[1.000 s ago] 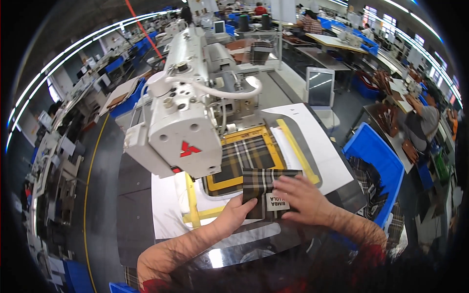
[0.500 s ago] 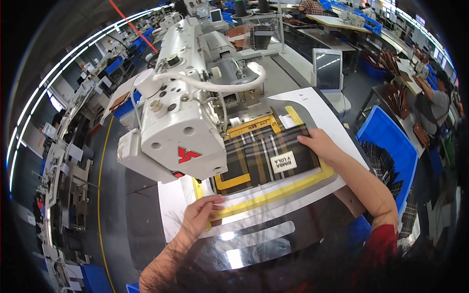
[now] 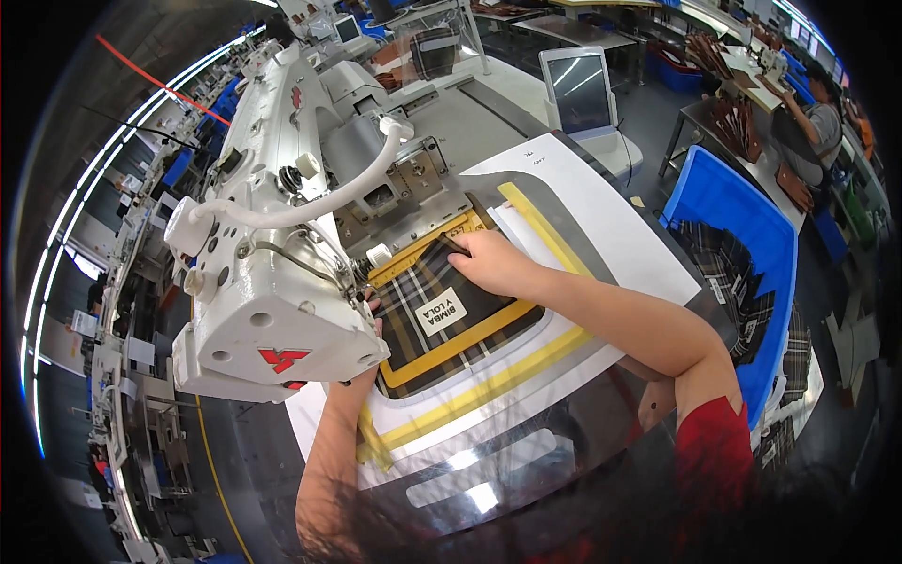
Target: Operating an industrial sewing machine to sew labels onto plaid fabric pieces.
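Observation:
A dark plaid fabric piece [image 3: 479, 296] with a white label [image 3: 440, 311] lies in a yellow frame [image 3: 451, 354] under the white sewing machine head [image 3: 258, 320]. My right hand [image 3: 474, 258] has closed fingers on the fabric's upper right corner. My left hand [image 3: 365, 374] reaches to the fabric's left edge, mostly hidden by the machine head, so its grip is unclear. Pale yellow tape [image 3: 536, 221] on a white sheet [image 3: 648, 263] surrounds the frame.
A blue bin [image 3: 695, 179] holding plaid pieces stands at the right beside the machine table. A small screen [image 3: 578, 89] stands at the back. A co-worker [image 3: 813, 127] works at a bench farther right. Rows of workstations line the left.
The labelled plaid piece has shifted inward within the frame. My right hand has moved up and left with it, and my left hand has gone forward behind the machine head.

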`<state>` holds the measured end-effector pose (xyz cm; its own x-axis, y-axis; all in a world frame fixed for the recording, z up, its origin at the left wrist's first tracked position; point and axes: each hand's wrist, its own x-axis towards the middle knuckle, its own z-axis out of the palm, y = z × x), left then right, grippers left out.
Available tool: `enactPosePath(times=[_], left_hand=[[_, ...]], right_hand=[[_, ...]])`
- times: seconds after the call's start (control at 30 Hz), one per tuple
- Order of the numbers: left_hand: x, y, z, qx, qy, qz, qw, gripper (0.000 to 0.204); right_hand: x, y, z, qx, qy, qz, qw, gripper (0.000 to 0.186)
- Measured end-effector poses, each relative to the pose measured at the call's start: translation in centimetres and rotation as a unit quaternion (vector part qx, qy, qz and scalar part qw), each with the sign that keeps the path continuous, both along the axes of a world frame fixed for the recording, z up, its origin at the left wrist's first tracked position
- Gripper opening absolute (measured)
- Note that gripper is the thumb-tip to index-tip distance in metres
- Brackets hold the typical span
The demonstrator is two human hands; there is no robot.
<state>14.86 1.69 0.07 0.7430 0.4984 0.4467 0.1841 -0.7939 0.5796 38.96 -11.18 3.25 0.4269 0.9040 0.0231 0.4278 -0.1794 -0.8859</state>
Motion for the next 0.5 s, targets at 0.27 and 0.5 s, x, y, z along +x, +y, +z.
enactPosePath(times=[0.27, 0.5], left_hand=[[-3.3, 2.1, -2.7, 0.111, 0.043, -0.03, 0.992, 0.05], [-2.3, 0.9, -2.3, 0.051, 0.033, 0.003, 0.998, 0.03]], right_hand=[[-2.3, -1.3, 0.1, 0.202, -0.283, 0.048, 0.936, 0.026], [-7.7, -2.1, -1.3, 0.182, -0.332, 0.307, 0.873, 0.021]])
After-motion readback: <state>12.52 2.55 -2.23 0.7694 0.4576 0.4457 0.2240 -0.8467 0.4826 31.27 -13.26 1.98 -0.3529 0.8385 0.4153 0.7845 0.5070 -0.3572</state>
